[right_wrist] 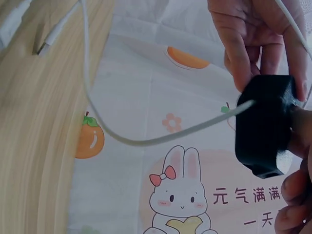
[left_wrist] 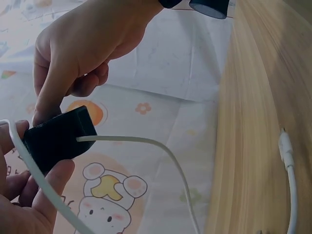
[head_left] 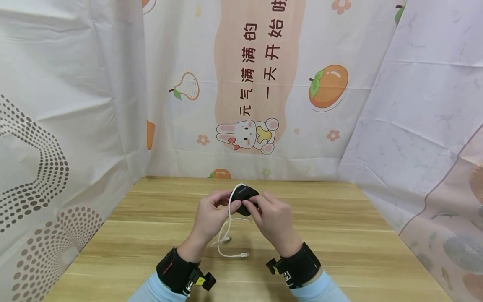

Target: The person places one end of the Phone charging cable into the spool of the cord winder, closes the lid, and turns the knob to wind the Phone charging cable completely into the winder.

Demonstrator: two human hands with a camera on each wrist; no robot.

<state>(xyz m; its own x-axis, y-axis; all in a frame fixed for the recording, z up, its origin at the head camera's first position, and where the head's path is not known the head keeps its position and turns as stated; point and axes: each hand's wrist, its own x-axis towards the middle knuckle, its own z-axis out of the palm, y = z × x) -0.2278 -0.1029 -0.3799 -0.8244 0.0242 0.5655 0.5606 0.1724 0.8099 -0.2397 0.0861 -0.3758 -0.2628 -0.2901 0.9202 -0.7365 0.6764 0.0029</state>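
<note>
A small black block with bevelled edges is held up above the table between both hands. My left hand grips its left side with thumb and fingers. On the other side, my right hand pinches the block by its edge. Out of one face comes a thin white cable, as the left wrist view shows. Another stretch of white cable loops over the block and past the left thumb. Below the hands hang its loose ends, one with a white plug. Fingers hide part of the block.
A wood-grain table lies beneath the hands. Behind it hangs a printed curtain with fruit and a rabbit, and pale cloths close off both sides. Each wrist wears a black strap with a camera.
</note>
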